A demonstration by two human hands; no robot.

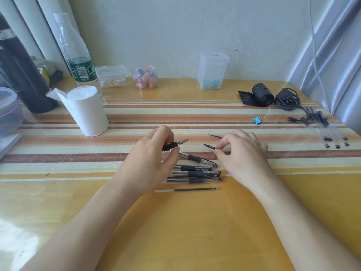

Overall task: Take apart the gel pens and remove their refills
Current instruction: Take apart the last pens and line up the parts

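Note:
My left hand [150, 159] grips a gel pen [174, 145] by its black rubber grip, metal tip pointing right and up. My right hand [242, 151] pinches a black pen cap [210, 146], its clip pointing left toward the pen tip, a short gap between them. A thin refill [214, 136] pokes out from behind the right fingers. Below the hands lies a loose pile of several gel pens [195, 171] on the table. One bare refill [187, 190] lies alone in front of the pile.
A toilet paper roll [88, 110] stands at the left, with a water bottle [78, 55] behind it. Small plastic containers [144, 77] line the wall. A black bag roll [261, 94], a cable [287, 100], a blue binder clip [257, 120] and clear pen barrels [326, 128] lie at right.

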